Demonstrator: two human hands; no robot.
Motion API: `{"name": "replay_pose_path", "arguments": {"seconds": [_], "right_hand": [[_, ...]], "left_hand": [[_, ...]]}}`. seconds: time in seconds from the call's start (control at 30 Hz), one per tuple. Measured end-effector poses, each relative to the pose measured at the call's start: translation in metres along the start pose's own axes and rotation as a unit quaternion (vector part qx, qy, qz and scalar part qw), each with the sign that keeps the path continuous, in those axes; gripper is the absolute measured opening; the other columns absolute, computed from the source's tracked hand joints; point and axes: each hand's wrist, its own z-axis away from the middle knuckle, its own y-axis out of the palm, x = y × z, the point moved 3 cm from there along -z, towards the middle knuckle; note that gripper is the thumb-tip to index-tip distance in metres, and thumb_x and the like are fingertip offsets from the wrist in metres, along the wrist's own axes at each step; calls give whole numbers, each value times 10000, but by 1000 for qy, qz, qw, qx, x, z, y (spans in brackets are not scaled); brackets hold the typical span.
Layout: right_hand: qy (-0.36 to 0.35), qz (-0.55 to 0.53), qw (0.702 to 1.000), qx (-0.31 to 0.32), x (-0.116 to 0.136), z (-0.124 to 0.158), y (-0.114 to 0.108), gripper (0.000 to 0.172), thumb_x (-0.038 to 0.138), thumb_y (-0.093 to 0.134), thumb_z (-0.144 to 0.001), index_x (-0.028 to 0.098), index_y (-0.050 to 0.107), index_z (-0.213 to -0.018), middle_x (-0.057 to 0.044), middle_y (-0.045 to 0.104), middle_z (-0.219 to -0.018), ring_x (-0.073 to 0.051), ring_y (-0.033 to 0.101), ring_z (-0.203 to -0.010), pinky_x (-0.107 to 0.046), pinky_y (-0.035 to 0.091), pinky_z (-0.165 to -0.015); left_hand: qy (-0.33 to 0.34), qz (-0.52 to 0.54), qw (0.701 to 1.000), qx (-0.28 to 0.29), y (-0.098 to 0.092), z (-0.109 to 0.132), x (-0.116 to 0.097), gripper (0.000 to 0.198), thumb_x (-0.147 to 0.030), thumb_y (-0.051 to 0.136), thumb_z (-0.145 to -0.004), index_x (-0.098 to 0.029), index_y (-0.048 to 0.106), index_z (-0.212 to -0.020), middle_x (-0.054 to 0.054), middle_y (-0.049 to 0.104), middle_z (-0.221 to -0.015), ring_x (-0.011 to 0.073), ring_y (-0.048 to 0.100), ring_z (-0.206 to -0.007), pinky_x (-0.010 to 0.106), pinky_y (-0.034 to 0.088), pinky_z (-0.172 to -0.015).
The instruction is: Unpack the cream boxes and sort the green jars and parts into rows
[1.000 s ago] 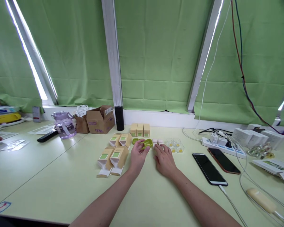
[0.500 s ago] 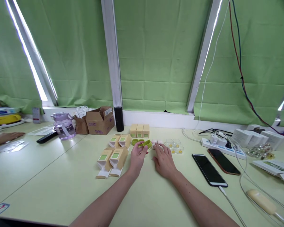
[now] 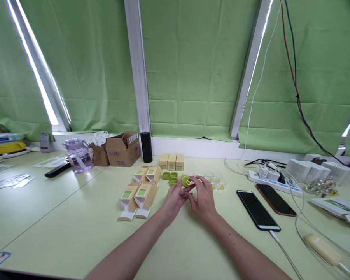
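Observation:
A small green case [image 3: 185,180] with a loop on its near side is held up between my hands. My left hand [image 3: 173,200] has its thumb and fingers closed on the case from the left. From the right, my right hand [image 3: 204,197] brings its curled fingertips to the case's edge; what lies inside its pinch is too small to make out. Several more green cases [image 3: 166,176] sit open on the table just behind my left hand. Small white pieces [image 3: 190,174] are partly hidden behind my fingers. A clear tray [image 3: 218,181] with yellow-centred compartments lies right of my right hand.
Tan cartons [image 3: 146,193] lie with flaps open at left; smaller closed boxes [image 3: 172,161] stand behind. A cardboard box [image 3: 123,149], black cylinder [image 3: 146,147] and purple jug [image 3: 79,155] are farther left. Phones [image 3: 258,210] and a power strip [image 3: 275,182] with cables lie at right.
The green case has turned and come nearer between my hands. My right hand has moved from the white pieces to the case. At far left, another person's hand has gone from view.

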Motion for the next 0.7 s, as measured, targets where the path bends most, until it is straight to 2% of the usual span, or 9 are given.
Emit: {"name": "replay_pose_path", "arguments": {"seconds": [0.2,0.43,0.57,0.7], "right_hand": [[32,-31,999,-25,-1,0,-5,491,263,604,-917,226,497,-1395,-132,631,-1278,-348,500,-1265,-559,453,-1009],[55,-82,994,-39,-4,1,-5,410,243,607,-897,247,537,-1300,-100,639,-1230,-309,528,-1199,-532,463,-1014],[65,-111,991,-38,-4,0,-8,370,260,619,-896,241,540,-1257,-108,617,-1220,-307,535,-1179,-519,475,-1002],[80,-140,986,-36,-3,-1,-12,383,268,637,-881,239,538,-1251,-113,600,-1226,-305,530,-1186,-514,479,-1011]], "left_hand": [[-3,-26,1000,16,1,2,3,525,-625,688,-875,-135,687,-1062,116,756,-864,302,702,-1170,287,563,-783],[8,-83,996,28,4,3,5,621,-723,691,-804,-126,697,-976,87,721,-786,310,741,-1041,342,564,-829],[32,-145,988,39,3,2,2,606,-717,667,-829,-150,669,-1043,107,747,-920,289,745,-983,360,561,-818],[101,-204,974,17,-1,-3,-3,571,-691,703,-813,-190,611,-1070,92,748,-979,237,725,-887,354,537,-811]]}}
